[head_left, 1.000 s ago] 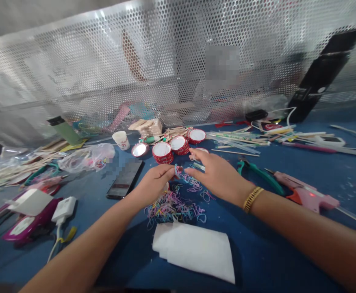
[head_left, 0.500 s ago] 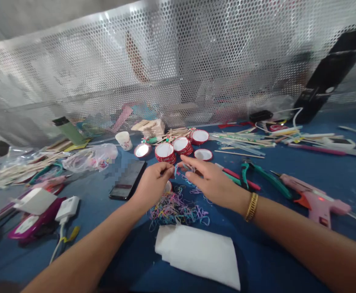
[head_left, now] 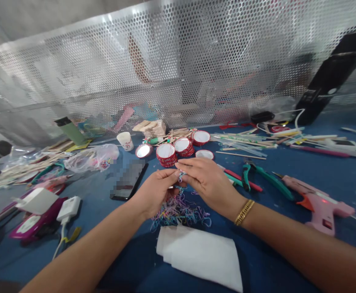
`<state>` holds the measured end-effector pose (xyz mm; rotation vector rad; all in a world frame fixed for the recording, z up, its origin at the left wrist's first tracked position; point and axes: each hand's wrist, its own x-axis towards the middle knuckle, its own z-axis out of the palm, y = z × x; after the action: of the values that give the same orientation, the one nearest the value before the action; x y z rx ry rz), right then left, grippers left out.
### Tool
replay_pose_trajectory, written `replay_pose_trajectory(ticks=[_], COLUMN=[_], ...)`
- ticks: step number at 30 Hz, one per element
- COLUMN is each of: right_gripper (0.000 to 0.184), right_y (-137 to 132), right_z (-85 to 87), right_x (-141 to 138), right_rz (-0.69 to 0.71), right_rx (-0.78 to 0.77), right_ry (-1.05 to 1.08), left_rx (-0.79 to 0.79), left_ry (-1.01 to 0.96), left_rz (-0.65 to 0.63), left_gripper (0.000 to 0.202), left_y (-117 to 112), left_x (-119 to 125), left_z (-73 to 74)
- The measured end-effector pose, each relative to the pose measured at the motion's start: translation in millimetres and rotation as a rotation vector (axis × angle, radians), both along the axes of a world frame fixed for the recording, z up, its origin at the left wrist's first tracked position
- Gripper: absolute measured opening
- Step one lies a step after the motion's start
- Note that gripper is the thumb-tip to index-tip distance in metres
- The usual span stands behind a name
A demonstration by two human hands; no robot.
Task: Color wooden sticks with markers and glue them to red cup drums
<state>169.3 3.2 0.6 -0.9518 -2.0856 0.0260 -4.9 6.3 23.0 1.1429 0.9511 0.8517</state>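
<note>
My left hand pinches a small bunch of light-blue and pale elastic bands between thumb and fingertips. My right hand, with a gold bracelet at the wrist, meets it from the other side, thumb and fingers closed on the same bands. Exactly how the bands are looped is hidden by the fingers. Below both hands lies a loose pile of thin multicoloured elastic bands, partly covered by the left hand. A folded white cloth rests on the blue table in front of the pile.
Behind the hands stand red-and-white round stacks and a paper cup. A phone lies left. Teal-handled pliers and a pink glue gun are right. A perforated metal screen closes off the back.
My hands have come together; the right hand has moved in to the left hand and closed on the bands. The bands that dangled from the left fingertips are now between both hands.
</note>
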Motion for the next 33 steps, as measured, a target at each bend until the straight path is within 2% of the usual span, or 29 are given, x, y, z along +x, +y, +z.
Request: replay_pose_trajectory(ticks=[5,8,10,12,14,16,19,21,23,25,27,29,33], right_gripper=[0.021,0.025,0.033,0.036,0.034,0.031,0.029,0.026,0.024,0.030,0.040,0.047,0.054], right_y=[-7,0,7,12,12,8,-2,-9,-13,-13,-10,-4,7], right_z=[16.6,19.4,17.3,12.9,7.5,2.8,0.3,2.8,8.3,15.1,20.6,22.6,15.8], right_x=[5,12,17,17,12,4,-7,-10,-9,-2,7,18,30], right_rz=[-0.079,-0.194,-0.152,0.030,0.227,0.350,0.402,0.443,0.509,0.557,0.537,0.449,0.269], right_rx=[0.119,-0.008,-0.264,-0.604,-0.867,-0.988,-1.045,-1.110,-1.196,-1.275,-1.308,-1.227,-0.977], right_ry=[-0.014,0.181,0.407,0.587,0.731,0.808,0.861,0.899,0.940,0.946,0.919,0.907,0.796], left_rx=[-0.048,0.079,0.289,0.613,0.934,1.174,1.361,1.404,1.410,1.372,1.275,1.140,0.970], left_ry=[-0.015,0.142,0.293,0.420,0.530,0.616,0.704,0.727,0.730,0.733,0.761,0.823,0.899], left_rz=[-0.001,-0.015,0.019,0.108,0.142,0.134,0.074,0.050,0.056,0.112,0.198,0.227,0.097], left_gripper=[0.031,0.031,0.030,0.029,0.036,0.038,0.027,0.015,0.012,0.013,0.018,0.031,0.046], left_y=[-7,-7,-3,2,7,10,9,7,7,9,13,18,23], left_x=[3,1,-3,-7,-9,-10,-9,-8,-9,-11,-15,-18,-18], left_z=[10.6,12.0,9.3,5.3,2.4,2.0,4.6,6.7,8.5,9.8,10.3,10.0,7.8])
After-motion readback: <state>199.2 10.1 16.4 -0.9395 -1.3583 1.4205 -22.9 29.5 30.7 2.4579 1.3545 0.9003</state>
